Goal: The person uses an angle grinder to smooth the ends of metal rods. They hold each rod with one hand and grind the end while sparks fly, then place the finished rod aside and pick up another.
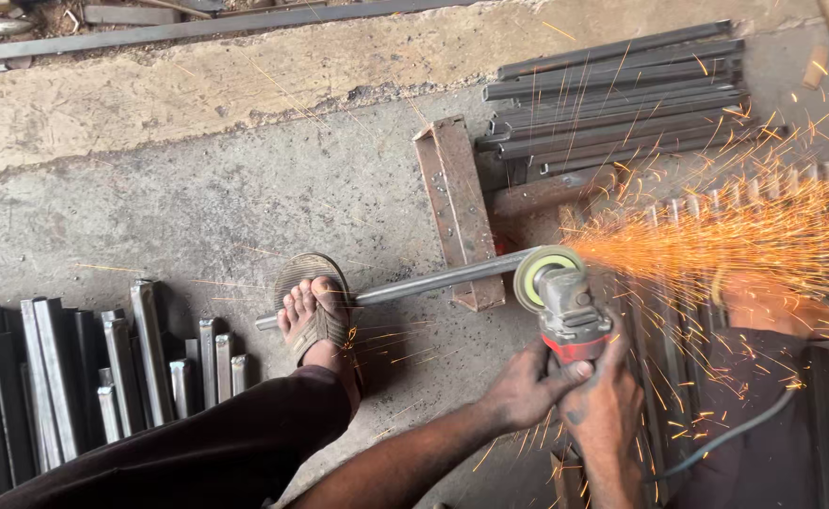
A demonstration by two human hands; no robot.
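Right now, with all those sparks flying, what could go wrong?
1. The sparks shoot from the grinder that both bare hands, left hand and right hand, grip; some might burn skin.
2. The foot in an open sandal pins the metal bar; if it rolls, the disc could jump.
3. The cable lies under the sparks and might get scorched.
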